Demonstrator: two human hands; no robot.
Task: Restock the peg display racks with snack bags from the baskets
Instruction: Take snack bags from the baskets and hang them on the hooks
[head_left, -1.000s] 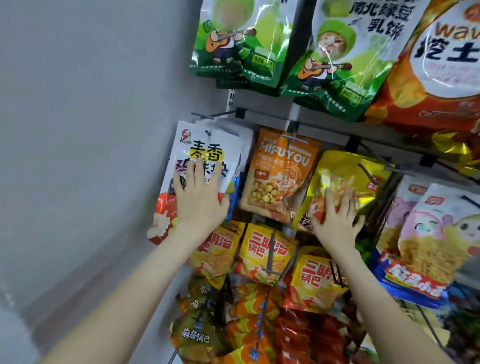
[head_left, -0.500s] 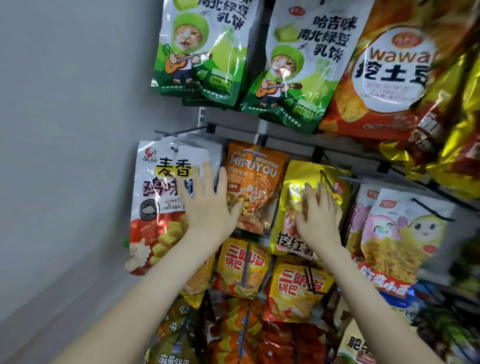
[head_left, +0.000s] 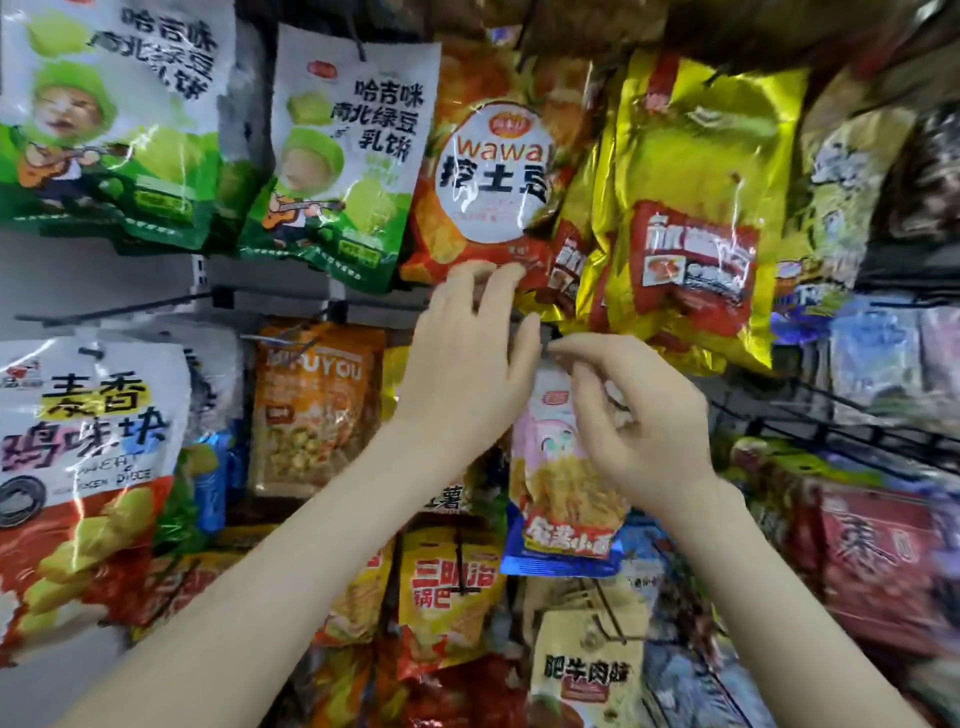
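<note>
While right hand (head_left: 639, 415) pinches top of pink noodle bag (head_left: 563, 478), left hand (head_left: 467, 379) fingers splayed, empty; hanging step, next likely threads hole onto peg (head_left: 549, 338)

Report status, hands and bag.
Left hand open, fingers straight. Right hand pinches top of pink noodle bag. Wawa bag hangs close above.

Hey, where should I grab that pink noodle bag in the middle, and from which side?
Pinch the flat top seal of the pink bag, coming from the front right. It hangs upright with a puffy middle, the left hand crowds its left, and the right hand pinches that top edge.
</note>
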